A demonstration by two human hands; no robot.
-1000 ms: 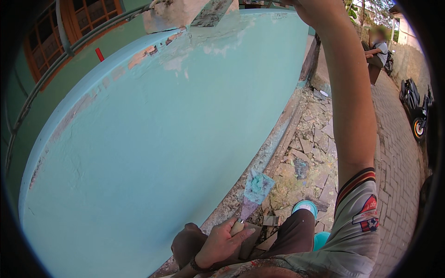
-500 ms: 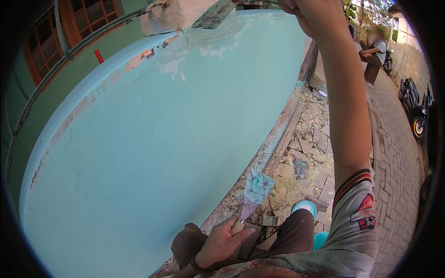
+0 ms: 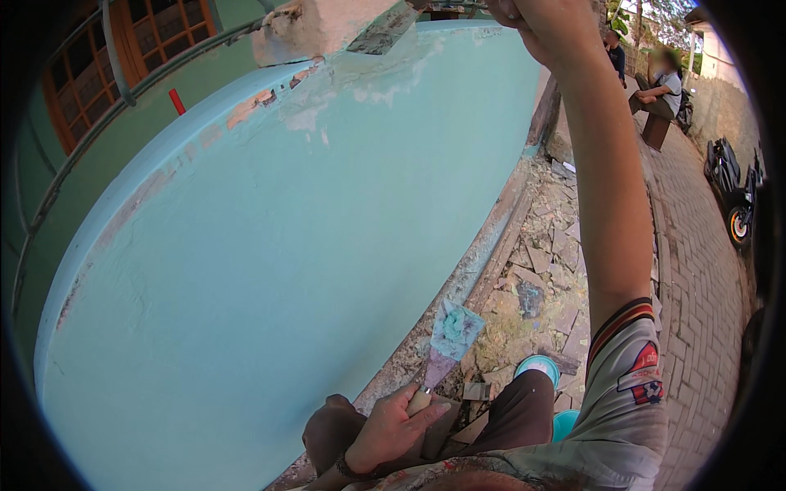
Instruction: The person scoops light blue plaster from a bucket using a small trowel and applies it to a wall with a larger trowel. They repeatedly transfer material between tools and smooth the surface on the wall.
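Note:
My left hand (image 3: pixel 393 430) grips the wooden handle of a putty knife (image 3: pixel 450 335), whose blade carries pale turquoise paste, low beside the mint wall (image 3: pixel 270 245). At the top edge my right hand (image 3: pixel 548 33) is raised with fingers curled, partly cropped; what it holds is cut off. Left of it, a wide grimy metal blade (image 3: pixel 381 29) lies against the chipped concrete block (image 3: pixel 291 37) and the patched, peeling wall top; its handle is out of view. A turquoise container (image 3: pixel 540 364) with white contents is by my knee, another (image 3: pixel 565 425) lower down.
Broken tile rubble (image 3: pixel 540 254) lines the wall's foot. A brick path (image 3: pixel 688 311) runs along the right, with a parked motorbike (image 3: pixel 729 188). Two other people, one seated (image 3: pixel 663 94), one in dark clothes (image 3: pixel 616 57), are farther back. Metal pipes and a wooden window are at upper left.
My right hand and forearm have shifted slightly left. The wide blade has moved slightly. The person in dark clothes has come into view behind the seated one. My left hand is unchanged.

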